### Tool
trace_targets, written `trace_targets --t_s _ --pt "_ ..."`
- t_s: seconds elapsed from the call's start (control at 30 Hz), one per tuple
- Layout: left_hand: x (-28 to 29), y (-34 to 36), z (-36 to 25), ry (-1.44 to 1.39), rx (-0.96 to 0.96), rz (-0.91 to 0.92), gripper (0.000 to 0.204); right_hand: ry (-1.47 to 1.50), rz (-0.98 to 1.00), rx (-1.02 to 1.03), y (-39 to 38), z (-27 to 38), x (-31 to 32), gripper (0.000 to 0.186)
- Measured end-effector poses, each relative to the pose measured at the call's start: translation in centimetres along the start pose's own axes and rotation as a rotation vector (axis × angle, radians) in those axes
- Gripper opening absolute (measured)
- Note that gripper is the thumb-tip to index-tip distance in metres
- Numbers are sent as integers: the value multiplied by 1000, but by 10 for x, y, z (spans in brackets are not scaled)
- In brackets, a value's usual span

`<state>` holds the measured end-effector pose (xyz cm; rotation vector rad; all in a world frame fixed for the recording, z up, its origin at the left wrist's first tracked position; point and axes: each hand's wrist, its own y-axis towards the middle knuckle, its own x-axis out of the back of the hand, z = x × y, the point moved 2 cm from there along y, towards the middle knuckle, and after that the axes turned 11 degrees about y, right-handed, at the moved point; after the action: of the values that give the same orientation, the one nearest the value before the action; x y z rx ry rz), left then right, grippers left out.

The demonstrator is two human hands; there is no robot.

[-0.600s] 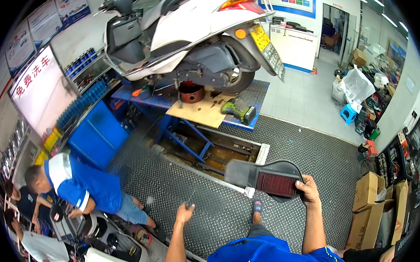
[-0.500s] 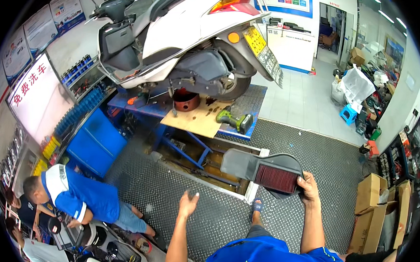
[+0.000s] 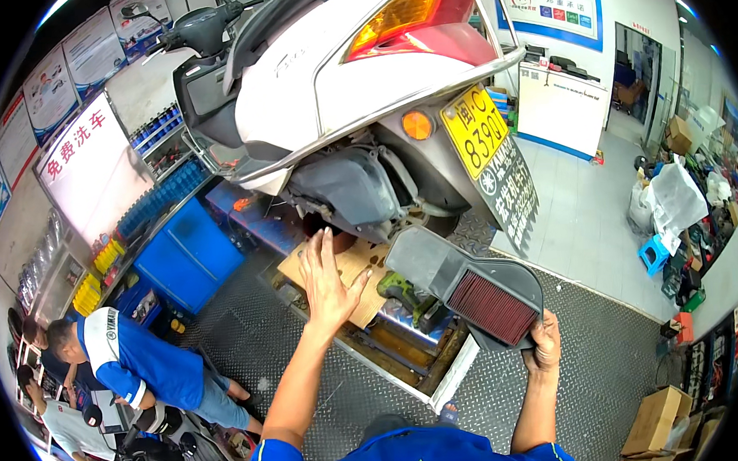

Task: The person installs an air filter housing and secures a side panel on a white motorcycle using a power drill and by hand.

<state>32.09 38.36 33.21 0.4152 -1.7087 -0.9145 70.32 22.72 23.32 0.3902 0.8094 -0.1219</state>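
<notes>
Behind the raised white scooter (image 3: pixel 295 84), a person with both bare arms extended holds a flat black plastic housing with a rounded end (image 3: pixel 427 265), which carries a dark red pleated filter panel (image 3: pixel 491 307). The housing is held in the air, near the scooter's tail and to the right of a green-and-black cordless drill (image 3: pixel 401 291).

Step in hand, as judged: presenting the filter part toward the machine while the free hand reaches forward. The next move appears to call for a steady hold on the housing, with its edges kept clear of the tail and the drill.

Right hand (image 3: pixel 543 341): closed on the housing's lower right corner, thumb and fingers pinching the edge; some fingers are partly hidden. The forearm rises almost straight from the lower edge.

Left hand (image 3: pixel 332 287): open wide, fingers spread and pointing away from the wearer, thumb out to the right, nothing visible in its grasp. Its forearm slants up and rightward. Fingertips overlap the view of a dark red round pan (image 3: pixel 346 242) below the scooter's grey engine-side cover (image 3: pixel 346 190); contact cannot be determined. A tan board (image 3: pixel 296 272) lies beyond this hand on the blue metal lift platform (image 3: pixel 261 218).
</notes>
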Motion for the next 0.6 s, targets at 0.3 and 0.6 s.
trace_targets --t_s 0.3,0.6 --pt "-53 92 -42 50 -261 -153 123 -95 -15 224 36 10 13 65" --pt "-74 97 -39 35 -310 -297 105 -324 -86 398 53 13 -15 63"
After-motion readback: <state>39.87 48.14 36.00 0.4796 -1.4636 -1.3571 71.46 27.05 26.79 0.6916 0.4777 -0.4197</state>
